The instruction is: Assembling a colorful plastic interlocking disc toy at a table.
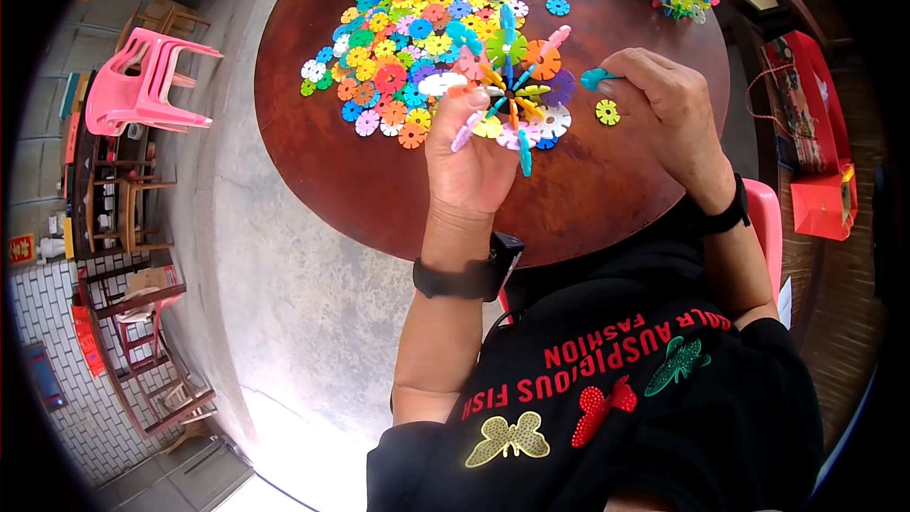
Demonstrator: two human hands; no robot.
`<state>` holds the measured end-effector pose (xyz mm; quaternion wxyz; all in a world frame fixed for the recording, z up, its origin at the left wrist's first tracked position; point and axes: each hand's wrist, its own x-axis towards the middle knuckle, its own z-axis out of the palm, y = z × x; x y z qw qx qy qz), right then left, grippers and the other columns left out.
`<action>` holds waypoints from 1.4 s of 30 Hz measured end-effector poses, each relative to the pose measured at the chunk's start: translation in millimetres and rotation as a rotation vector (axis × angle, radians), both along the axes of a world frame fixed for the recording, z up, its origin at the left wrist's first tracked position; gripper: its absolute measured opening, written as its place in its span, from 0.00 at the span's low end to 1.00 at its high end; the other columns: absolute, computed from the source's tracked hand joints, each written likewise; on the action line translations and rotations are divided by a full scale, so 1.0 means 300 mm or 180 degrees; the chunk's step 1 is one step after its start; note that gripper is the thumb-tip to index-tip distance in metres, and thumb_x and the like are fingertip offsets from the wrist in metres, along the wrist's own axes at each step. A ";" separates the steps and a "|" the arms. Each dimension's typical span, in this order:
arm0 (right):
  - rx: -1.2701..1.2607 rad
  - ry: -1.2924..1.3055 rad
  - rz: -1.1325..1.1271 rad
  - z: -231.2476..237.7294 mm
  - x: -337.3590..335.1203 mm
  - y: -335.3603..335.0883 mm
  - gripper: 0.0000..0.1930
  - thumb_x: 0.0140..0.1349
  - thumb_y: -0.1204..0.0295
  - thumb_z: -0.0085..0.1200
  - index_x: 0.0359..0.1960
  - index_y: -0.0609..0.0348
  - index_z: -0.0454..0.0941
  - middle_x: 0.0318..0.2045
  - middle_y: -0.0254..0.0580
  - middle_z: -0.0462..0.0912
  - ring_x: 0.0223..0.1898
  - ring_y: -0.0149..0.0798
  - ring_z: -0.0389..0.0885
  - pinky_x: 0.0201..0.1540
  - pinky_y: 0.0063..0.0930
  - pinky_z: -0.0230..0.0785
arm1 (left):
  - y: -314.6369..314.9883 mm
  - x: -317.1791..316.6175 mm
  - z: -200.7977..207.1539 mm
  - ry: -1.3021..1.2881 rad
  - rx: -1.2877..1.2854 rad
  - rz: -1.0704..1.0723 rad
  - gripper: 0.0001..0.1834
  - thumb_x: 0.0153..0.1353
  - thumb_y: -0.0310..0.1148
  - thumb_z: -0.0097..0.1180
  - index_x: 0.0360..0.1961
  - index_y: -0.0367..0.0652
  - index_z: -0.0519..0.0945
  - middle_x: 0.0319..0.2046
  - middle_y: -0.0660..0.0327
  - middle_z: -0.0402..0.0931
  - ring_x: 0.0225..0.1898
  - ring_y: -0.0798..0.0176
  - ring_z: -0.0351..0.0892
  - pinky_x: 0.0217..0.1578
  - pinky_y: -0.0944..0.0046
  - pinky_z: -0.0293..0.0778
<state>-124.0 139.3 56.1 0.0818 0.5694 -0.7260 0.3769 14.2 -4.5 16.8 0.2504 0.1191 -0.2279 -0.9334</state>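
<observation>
blk shirt [616, 455], disc cluster [512, 93] in l fingers [452, 125], teal disc [593, 79] tight in r fingers [637, 74]

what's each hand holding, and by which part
The left hand holds the multicoloured, round plastic assembly by its left side; the right hand pinches a teal, rounded plastic piece by its right edge.

Left hand [469, 169] partly hidden behind a disc cluster [533, 90]; the table [588, 190] (round, brown) cut off at top.

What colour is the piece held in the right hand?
The piece is teal, seen best in the head view.
</observation>
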 end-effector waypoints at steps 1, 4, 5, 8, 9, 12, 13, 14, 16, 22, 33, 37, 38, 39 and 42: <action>-0.0007 0.0071 0.0019 -0.001 -0.001 -0.001 0.06 0.54 0.75 0.57 0.31 0.62 0.74 0.26 0.46 0.76 0.28 0.50 0.76 0.30 0.35 0.68 | 0.001 0.000 -0.001 0.0003 -0.0001 -0.0003 0.11 0.55 0.30 0.51 0.40 0.41 0.72 0.36 0.60 0.76 0.40 0.61 0.77 0.44 0.58 0.73; 0.0095 0.0068 -0.0013 -0.001 0.002 0.006 0.06 0.54 0.75 0.56 0.31 0.62 0.73 0.25 0.46 0.75 0.28 0.50 0.76 0.30 0.36 0.68 | 0.010 0.001 -0.003 0.0074 0.0043 -0.0128 0.13 0.56 0.30 0.50 0.43 0.40 0.72 0.38 0.59 0.76 0.40 0.61 0.76 0.43 0.58 0.73; 0.0080 0.0080 -0.0016 -0.001 0.002 0.006 0.06 0.54 0.75 0.56 0.31 0.62 0.73 0.25 0.46 0.75 0.28 0.50 0.76 0.30 0.36 0.68 | 0.014 0.003 0.004 0.0102 -0.0033 -0.0160 0.15 0.56 0.30 0.50 0.45 0.39 0.72 0.39 0.59 0.76 0.40 0.60 0.76 0.43 0.58 0.73; 0.0037 0.0149 0.0081 -0.007 0.002 0.010 0.06 0.54 0.75 0.56 0.31 0.62 0.73 0.26 0.45 0.75 0.28 0.50 0.76 0.30 0.37 0.69 | 0.012 0.006 -0.011 0.0212 -0.0281 -0.0261 0.22 0.56 0.31 0.49 0.53 0.38 0.68 0.43 0.58 0.74 0.43 0.61 0.75 0.45 0.57 0.72; 0.0192 0.0137 0.0099 -0.010 0.002 0.014 0.06 0.55 0.75 0.56 0.32 0.62 0.73 0.26 0.45 0.75 0.28 0.50 0.75 0.30 0.37 0.69 | 0.017 0.004 -0.009 0.0051 -0.0322 -0.0144 0.23 0.56 0.31 0.49 0.54 0.38 0.67 0.45 0.59 0.72 0.45 0.61 0.74 0.45 0.57 0.72; 0.0336 0.0115 0.0132 -0.004 -0.004 0.017 0.07 0.54 0.75 0.56 0.33 0.62 0.73 0.26 0.46 0.74 0.28 0.50 0.75 0.29 0.37 0.68 | 0.012 0.005 -0.017 -0.0053 -0.0377 -0.0149 0.26 0.56 0.30 0.49 0.57 0.38 0.64 0.48 0.59 0.68 0.49 0.62 0.71 0.47 0.56 0.70; 0.0341 0.0095 0.0163 -0.001 -0.007 0.018 0.07 0.54 0.76 0.56 0.34 0.63 0.73 0.27 0.46 0.74 0.28 0.50 0.74 0.29 0.37 0.66 | 0.010 0.004 -0.018 -0.0035 -0.0409 -0.0155 0.26 0.56 0.30 0.49 0.56 0.38 0.64 0.47 0.59 0.69 0.48 0.62 0.71 0.48 0.56 0.71; 0.0339 0.0103 0.0149 0.004 -0.007 0.020 0.07 0.54 0.76 0.56 0.34 0.63 0.73 0.27 0.46 0.74 0.28 0.50 0.74 0.29 0.37 0.66 | 0.011 0.003 -0.018 -0.0019 -0.0433 -0.0161 0.25 0.55 0.30 0.49 0.56 0.38 0.64 0.46 0.59 0.70 0.47 0.61 0.72 0.48 0.56 0.71; 0.0479 0.0258 0.0209 0.015 -0.005 0.018 0.07 0.54 0.76 0.56 0.33 0.62 0.73 0.27 0.46 0.74 0.28 0.52 0.73 0.29 0.39 0.66 | 0.006 0.008 -0.019 0.0039 -0.0427 -0.0236 0.25 0.55 0.30 0.49 0.55 0.38 0.65 0.46 0.59 0.70 0.46 0.61 0.72 0.47 0.56 0.71; 0.0560 0.0397 0.0210 0.006 -0.003 0.008 0.07 0.53 0.76 0.56 0.33 0.61 0.72 0.27 0.47 0.74 0.28 0.53 0.74 0.30 0.40 0.66 | 0.029 -0.004 -0.007 0.0158 -0.0280 -0.0281 0.18 0.55 0.28 0.49 0.48 0.38 0.69 0.41 0.59 0.72 0.42 0.62 0.74 0.45 0.59 0.72; 0.0541 0.0531 0.0265 -0.016 -0.005 0.024 0.09 0.53 0.73 0.56 0.27 0.62 0.69 0.23 0.45 0.71 0.27 0.49 0.75 0.27 0.38 0.68 | 0.045 -0.015 -0.020 0.0081 -0.0171 -0.0303 0.20 0.54 0.25 0.50 0.50 0.38 0.67 0.38 0.60 0.73 0.40 0.63 0.75 0.41 0.59 0.75; 0.0064 0.0108 0.0483 -0.010 -0.034 0.021 0.08 0.53 0.73 0.56 0.28 0.61 0.69 0.24 0.44 0.71 0.28 0.49 0.75 0.29 0.39 0.68 | 0.033 -0.012 -0.020 0.0130 -0.0176 -0.0383 0.20 0.55 0.24 0.49 0.50 0.37 0.67 0.38 0.59 0.73 0.38 0.62 0.76 0.41 0.59 0.75; 0.0071 0.0103 0.0493 -0.003 -0.037 0.029 0.08 0.53 0.73 0.56 0.28 0.61 0.69 0.24 0.44 0.71 0.28 0.49 0.75 0.29 0.39 0.68 | 0.038 -0.009 -0.016 0.0122 -0.0146 -0.0348 0.19 0.55 0.24 0.48 0.50 0.37 0.67 0.38 0.59 0.74 0.37 0.62 0.77 0.41 0.59 0.75; 0.0368 0.0163 0.0402 0.006 -0.041 0.039 0.07 0.53 0.74 0.55 0.30 0.63 0.70 0.25 0.46 0.72 0.29 0.52 0.74 0.30 0.39 0.67 | 0.038 -0.008 -0.019 0.0117 -0.0138 -0.0336 0.19 0.55 0.24 0.48 0.50 0.37 0.67 0.38 0.59 0.74 0.37 0.62 0.77 0.41 0.59 0.75; 0.0838 0.0335 0.0358 0.005 -0.037 0.046 0.06 0.54 0.76 0.53 0.31 0.64 0.70 0.27 0.48 0.71 0.29 0.54 0.72 0.30 0.41 0.64 | 0.039 -0.013 -0.023 0.0167 -0.0099 -0.0329 0.19 0.56 0.25 0.48 0.50 0.37 0.67 0.37 0.59 0.74 0.37 0.63 0.77 0.39 0.60 0.76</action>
